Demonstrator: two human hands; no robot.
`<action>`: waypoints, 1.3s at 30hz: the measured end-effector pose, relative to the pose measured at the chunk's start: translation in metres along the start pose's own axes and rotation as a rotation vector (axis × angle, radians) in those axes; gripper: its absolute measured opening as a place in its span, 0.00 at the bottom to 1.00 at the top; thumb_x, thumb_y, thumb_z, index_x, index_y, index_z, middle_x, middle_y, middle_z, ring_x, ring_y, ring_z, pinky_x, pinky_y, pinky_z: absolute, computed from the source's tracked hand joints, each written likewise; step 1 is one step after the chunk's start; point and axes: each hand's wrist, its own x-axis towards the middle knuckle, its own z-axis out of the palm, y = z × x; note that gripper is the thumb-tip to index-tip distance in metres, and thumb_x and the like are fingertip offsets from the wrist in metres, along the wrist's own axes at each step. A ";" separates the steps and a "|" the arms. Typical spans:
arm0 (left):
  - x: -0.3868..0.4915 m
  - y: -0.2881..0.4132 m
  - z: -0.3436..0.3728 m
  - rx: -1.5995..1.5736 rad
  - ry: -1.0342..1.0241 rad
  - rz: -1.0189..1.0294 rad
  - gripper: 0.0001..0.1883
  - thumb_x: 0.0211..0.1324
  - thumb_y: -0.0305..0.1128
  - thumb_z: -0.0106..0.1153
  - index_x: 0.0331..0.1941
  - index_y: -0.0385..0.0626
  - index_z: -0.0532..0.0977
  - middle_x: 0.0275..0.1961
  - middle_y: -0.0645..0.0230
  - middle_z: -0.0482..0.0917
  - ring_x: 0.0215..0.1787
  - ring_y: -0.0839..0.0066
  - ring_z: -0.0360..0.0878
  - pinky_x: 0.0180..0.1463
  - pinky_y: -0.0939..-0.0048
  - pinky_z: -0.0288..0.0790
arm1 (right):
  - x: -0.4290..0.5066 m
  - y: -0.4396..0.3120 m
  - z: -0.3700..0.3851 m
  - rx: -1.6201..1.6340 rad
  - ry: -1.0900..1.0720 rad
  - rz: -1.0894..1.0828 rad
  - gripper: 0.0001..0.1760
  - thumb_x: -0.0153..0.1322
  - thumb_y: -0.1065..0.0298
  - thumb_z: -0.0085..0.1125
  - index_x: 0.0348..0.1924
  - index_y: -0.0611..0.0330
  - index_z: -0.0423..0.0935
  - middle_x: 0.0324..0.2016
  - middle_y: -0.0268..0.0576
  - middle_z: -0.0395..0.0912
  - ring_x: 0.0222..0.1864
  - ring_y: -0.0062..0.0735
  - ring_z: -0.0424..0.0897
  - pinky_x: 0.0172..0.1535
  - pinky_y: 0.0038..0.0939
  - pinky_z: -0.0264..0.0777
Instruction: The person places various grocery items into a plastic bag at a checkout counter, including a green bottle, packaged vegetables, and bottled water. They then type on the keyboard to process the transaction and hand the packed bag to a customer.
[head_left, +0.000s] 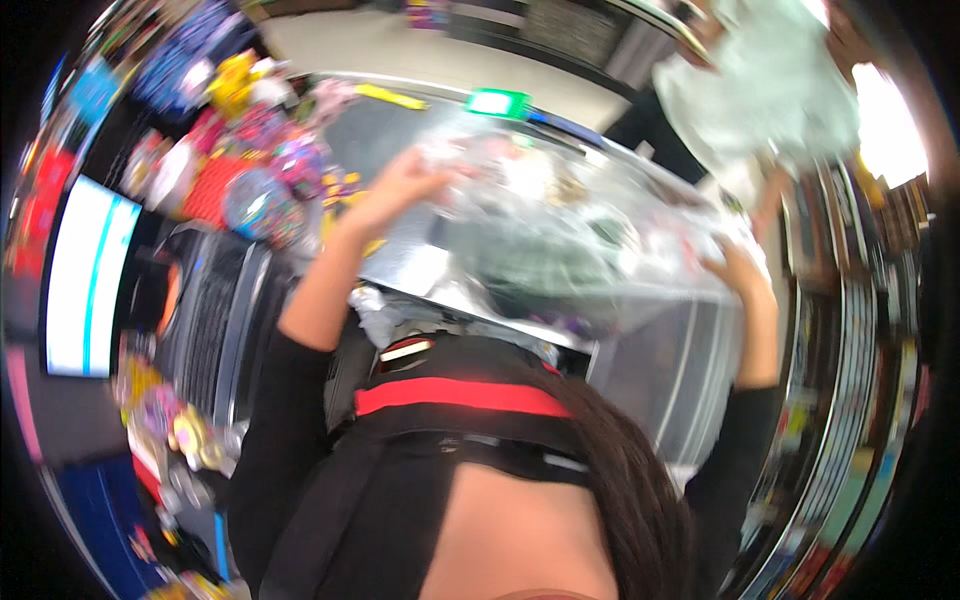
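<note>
A large clear plastic bag (540, 247) spreads across the counter in front of me, blurred by motion. Pale and greenish contents show through it, but I cannot tell what they are. My left hand (412, 184) grips the bag at its upper left, thumb and fingers pinching the film. At its right end, my right hand (739, 266) holds the plastic edge with bent fingers. Under the bag lies a grey metal-topped counter (367, 139), mostly covered.
Bright packaged goods (255, 150) crowd the counter's left, beside a keyboard (199, 322) and a lit monitor (90, 281). A small green-lit display (497, 103) stands at the far edge. A person in pale green clothing (757, 82) stands across, near shelves (847, 360) on the right.
</note>
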 end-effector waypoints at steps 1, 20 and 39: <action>0.005 -0.014 -0.002 0.112 -0.092 -0.070 0.31 0.62 0.42 0.61 0.66 0.44 0.68 0.53 0.69 0.83 0.43 0.83 0.77 0.50 0.74 0.73 | -0.002 0.013 0.017 0.247 0.066 -0.004 0.42 0.67 0.46 0.67 0.67 0.61 0.68 0.59 0.64 0.74 0.63 0.56 0.73 0.67 0.45 0.62; -0.433 -0.164 -0.112 1.269 1.695 -0.943 0.46 0.53 0.55 0.69 0.72 0.49 0.60 0.75 0.47 0.53 0.77 0.45 0.46 0.75 0.40 0.45 | 0.033 -0.218 -0.042 0.927 0.338 -0.621 0.28 0.76 0.66 0.56 0.69 0.59 0.65 0.63 0.50 0.70 0.61 0.42 0.73 0.64 0.42 0.63; -0.453 -0.163 -0.161 1.241 1.567 -0.605 0.39 0.51 0.49 0.71 0.67 0.55 0.67 0.76 0.52 0.53 0.78 0.46 0.47 0.76 0.41 0.43 | -0.017 -0.594 -0.021 1.409 0.220 -1.137 0.07 0.74 0.83 0.51 0.41 0.67 0.78 0.41 0.44 0.79 0.46 0.31 0.77 0.54 0.29 0.69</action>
